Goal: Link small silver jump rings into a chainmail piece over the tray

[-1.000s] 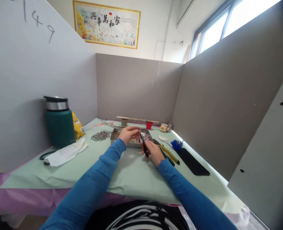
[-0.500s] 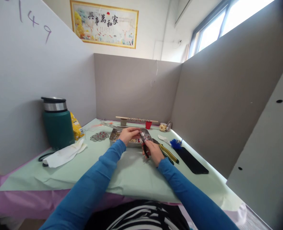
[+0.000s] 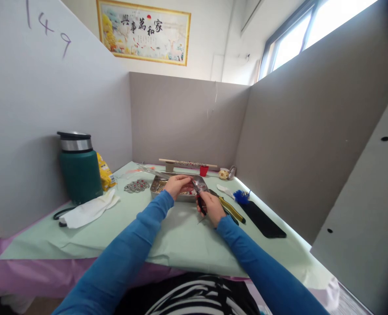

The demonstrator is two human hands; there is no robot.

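In the head view, the right hand [image 3: 213, 208] is closed around the handles of small dark pliers [image 3: 196, 189], which lie over the near edge of a metal tray [image 3: 187, 198], in front of the person. The pliers slant, their tip pointing away and up to the fingertips of the left hand [image 3: 177, 187]. That hand is narrow, thumb and fingers drawn together just beside the tip; what it pinches, if anything, is too small to tell. Small beads [image 3: 161, 186] lie in the tray.

Just right of the right hand lies a larger tool with yellow handles [image 3: 233, 211], and beyond it a black flat slab [image 3: 263, 220], a blue tuft [image 3: 241, 197] and a white spoon [image 3: 224, 190]. Left of the tray is a heap of chain [image 3: 136, 186] with red specks. Behind, a stick [image 3: 165, 160] rests across a grey cup [image 3: 169, 167] and a red cup [image 3: 203, 171]. Far left, a green bottle [image 3: 80, 177] stands upright behind a white cloth [image 3: 90, 210], beside a yellow packet [image 3: 104, 172].
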